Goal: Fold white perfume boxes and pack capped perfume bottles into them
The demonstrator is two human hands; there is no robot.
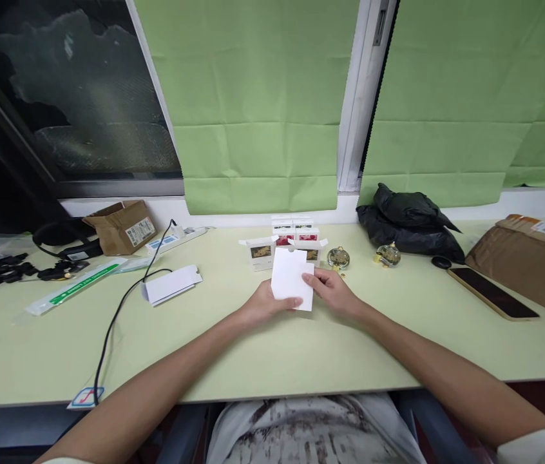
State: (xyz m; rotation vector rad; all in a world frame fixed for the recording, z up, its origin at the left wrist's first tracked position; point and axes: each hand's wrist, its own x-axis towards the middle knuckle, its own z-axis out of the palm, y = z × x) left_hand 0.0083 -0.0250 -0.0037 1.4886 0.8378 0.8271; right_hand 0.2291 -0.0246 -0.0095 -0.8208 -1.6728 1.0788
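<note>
My left hand [263, 303] and my right hand [334, 290] hold a flat white folded carton [290, 274] between them, above the table. The left thumb lies across its lower part, while the right fingers pinch its right side. It looks like two overlapping white panels, the right one set lower. Just behind it stand small white picture boxes, including an open-flapped one [261, 254] on the left and another [311, 252] partly hidden by the carton. Right of these sit two round gold-and-clear ornaments, the nearer ornament [338, 258] and the farther ornament [388, 255].
More flattened white cartons [174, 285] lie left on the pale table [234, 361]. A black cable [114, 328] runs past them to a power strip [169, 241]. An open cardboard box [124, 229] is behind. Rightward are black plastic bags [410, 225], a phone [492, 293] and a brown parcel [533, 264].
</note>
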